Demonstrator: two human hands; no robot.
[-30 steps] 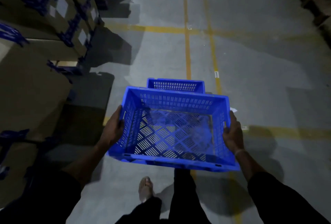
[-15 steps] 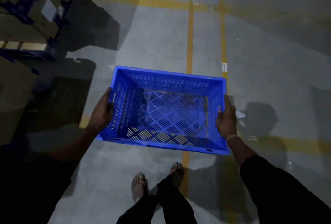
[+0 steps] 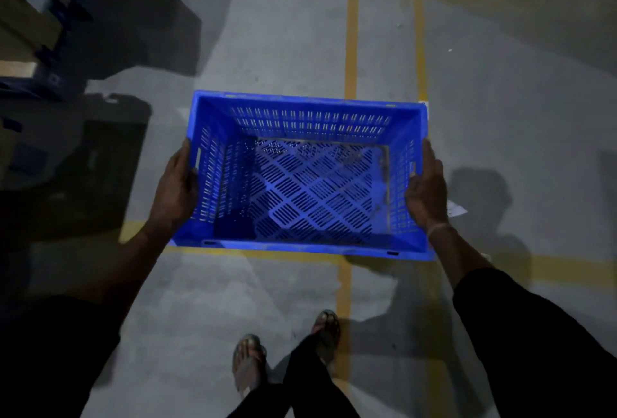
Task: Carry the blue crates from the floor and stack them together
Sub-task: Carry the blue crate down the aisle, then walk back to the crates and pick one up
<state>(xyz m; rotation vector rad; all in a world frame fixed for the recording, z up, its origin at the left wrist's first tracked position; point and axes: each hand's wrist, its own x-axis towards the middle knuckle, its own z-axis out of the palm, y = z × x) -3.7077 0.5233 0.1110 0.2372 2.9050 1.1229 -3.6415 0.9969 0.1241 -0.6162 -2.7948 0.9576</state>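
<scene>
Item: blue crate (image 3: 302, 123), one, empty, open side up, with slotted walls and a lattice floor through which the ground shows dimly. It is held in the air in front of the person, above the grey concrete floor (image 3: 287, 37), level or nearly so.

Left hand (image 3: 175, 189): on the crate's left short wall, near the handle slot. The palm lies against the outside and the fingers curl round the wall's edge, gripping it.

Right hand (image 3: 425, 194): on the crate's right short wall, likewise beside a handle slot, fingers wrapped over the rim and gripping. A thin band sits on that wrist. Both forearms run back from the crate into dark sleeves (image 3: 541, 344).

Floor markings: yellow painted lines (image 3: 350, 33) run away from the crate's far wall, and another yellow line crosses beneath its near wall.

Below the crate's near wall: two feet in sandals (image 3: 248, 362) and dark trouser legs (the light is poor, so detail is scant).

Left of the crate and beyond it: stacked cardboard boxes (image 3: 23, 13) with dark blue strapping, throwing heavy shadow across the floor.

Just right of the crate, past the right hand: a small white scrap of paper (image 3: 455, 209) lying on the floor.
</scene>
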